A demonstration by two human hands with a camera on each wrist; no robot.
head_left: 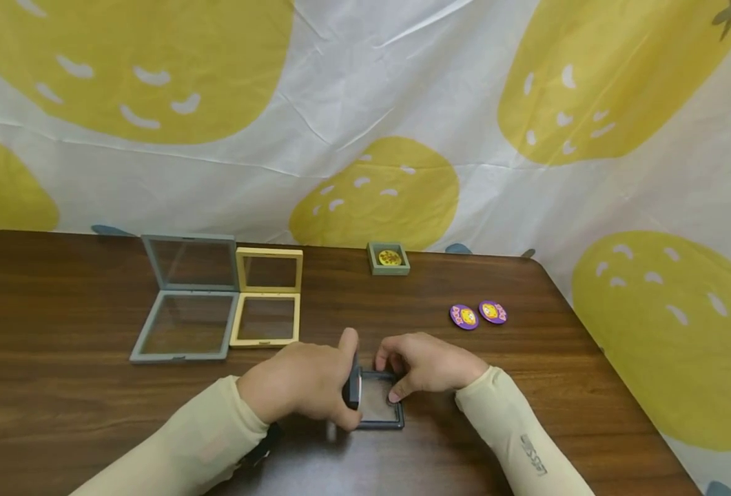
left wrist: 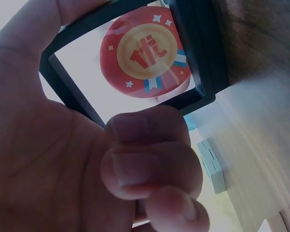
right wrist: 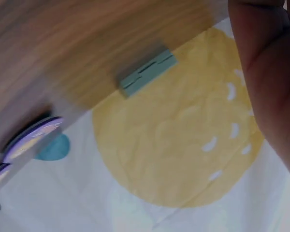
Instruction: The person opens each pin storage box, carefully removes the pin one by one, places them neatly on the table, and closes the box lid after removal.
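Note:
A small black display frame (head_left: 380, 425) with clear film stands hinged open on the table, one half flat and the other raised. My left hand (head_left: 309, 382) grips the raised half, thumb at the top and fingers round the lower edge. Through its film, the left wrist view shows a round red badge (left wrist: 147, 50) with a yellow centre and a red character. My right hand (head_left: 430, 362) holds the flat half at its right side, the thumb on the border and the fingers curled at the far edge. Only part of this hand (right wrist: 275, 72) shows in the right wrist view.
Left of the hands, a larger grey-blue frame (head_left: 179, 357) and a yellow frame (head_left: 266, 342) stand open. A green frame (head_left: 390, 271) holding a yellow badge (head_left: 390, 257) is at the back edge. Two purple badges (head_left: 464, 317) lie to the right. A patterned cloth (head_left: 365, 83) hangs behind.

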